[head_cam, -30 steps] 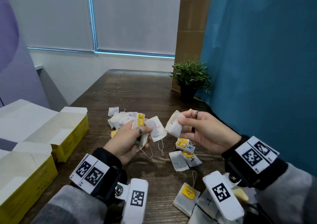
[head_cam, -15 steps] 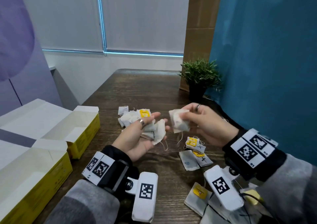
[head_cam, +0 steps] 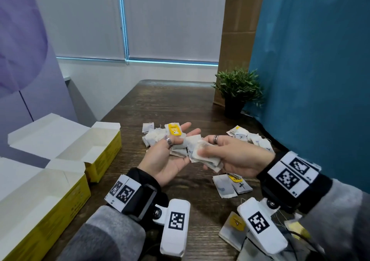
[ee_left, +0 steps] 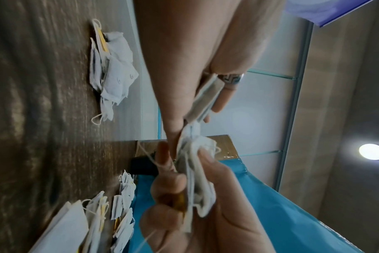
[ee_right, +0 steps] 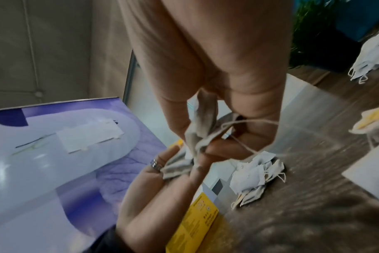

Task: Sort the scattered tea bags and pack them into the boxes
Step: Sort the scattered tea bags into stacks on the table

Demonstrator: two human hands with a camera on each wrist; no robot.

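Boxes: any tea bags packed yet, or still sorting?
Nothing packed: both boxes look empty. In hand: the left hand and right hand hold a stack of bags between them. Left: piles on the table.

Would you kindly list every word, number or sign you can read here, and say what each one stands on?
"+": pen cross on the near tea bag.
"x": pen cross on the far tea bag.
"6" (or "9", orientation unclear): written on two bags in the loose pile.
Yellow tag: print too small to read.
Yellow box: side print blurred.
Wrist bands: code squares only, no words.
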